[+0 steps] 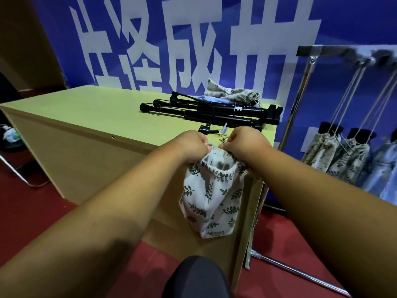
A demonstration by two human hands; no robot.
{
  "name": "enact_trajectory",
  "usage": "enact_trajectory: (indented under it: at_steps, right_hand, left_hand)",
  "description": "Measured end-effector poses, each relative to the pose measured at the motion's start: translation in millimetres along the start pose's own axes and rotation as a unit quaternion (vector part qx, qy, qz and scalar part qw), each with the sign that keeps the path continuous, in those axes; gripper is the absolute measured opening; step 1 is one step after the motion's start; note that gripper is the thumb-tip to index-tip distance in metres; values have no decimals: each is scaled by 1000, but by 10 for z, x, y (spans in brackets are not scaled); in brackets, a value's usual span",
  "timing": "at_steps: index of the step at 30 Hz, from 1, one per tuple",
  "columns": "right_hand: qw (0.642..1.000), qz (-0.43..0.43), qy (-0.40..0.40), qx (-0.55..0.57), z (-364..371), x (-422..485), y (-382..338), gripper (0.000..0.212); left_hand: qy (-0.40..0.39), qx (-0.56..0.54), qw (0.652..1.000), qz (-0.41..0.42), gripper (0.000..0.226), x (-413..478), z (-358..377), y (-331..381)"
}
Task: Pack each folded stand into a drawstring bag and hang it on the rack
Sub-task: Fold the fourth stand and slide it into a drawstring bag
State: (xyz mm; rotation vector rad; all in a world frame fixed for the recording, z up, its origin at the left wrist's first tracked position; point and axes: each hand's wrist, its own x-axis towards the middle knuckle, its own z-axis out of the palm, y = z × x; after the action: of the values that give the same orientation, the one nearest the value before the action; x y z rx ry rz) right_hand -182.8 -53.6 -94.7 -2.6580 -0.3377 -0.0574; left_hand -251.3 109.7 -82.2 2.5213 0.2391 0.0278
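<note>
A white drawstring bag [211, 196] printed with dark leaves hangs in front of the table's near corner. My left hand [192, 145] grips the left side of its gathered mouth and my right hand [247, 143] grips the right side, holding the mouth open. What is inside the bag is hidden. Several folded black stands [214, 112] lie on the table beyond my hands. The metal rack [305, 82] stands at the right, and filled bags [341, 155] hang from it by their cords.
The light wooden table [96, 117] carries a pile of empty fabric bags [232, 93] behind the stands. A blue banner covers the back wall. The floor is red carpet. A chair leg [23, 177] shows at the left, and the rack's foot [285, 269] lies at the lower right.
</note>
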Motion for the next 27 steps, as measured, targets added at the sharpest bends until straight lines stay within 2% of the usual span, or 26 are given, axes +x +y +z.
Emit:
enact_trajectory:
  at_steps: [13, 16, 19, 22, 24, 27]
  right_hand:
    - [999, 5, 20, 36, 92, 69, 32, 29]
    - [996, -4, 23, 86, 68, -10, 68, 32]
    - [980, -53, 20, 192, -28, -207, 123, 30]
    - [955, -93, -29, 280, -174, -440, 191, 27]
    - [949, -112, -64, 289, -249, -582, 222, 25]
    - [962, -136, -76, 226, -324, -750, 263, 24]
  left_hand:
    - [-17, 67, 997, -14, 41, 20, -3, 98]
    - [-3, 41, 999, -15, 34, 15, 22, 60]
    - [11, -9, 1000, -21, 26, -26, 42, 0]
    - [15, -94, 995, -37, 22, -70, 59, -65]
    - [6, -147, 988, -48, 14, -132, 73, -61]
    - [6, -162, 986, -42, 8, -242, 105, 23]
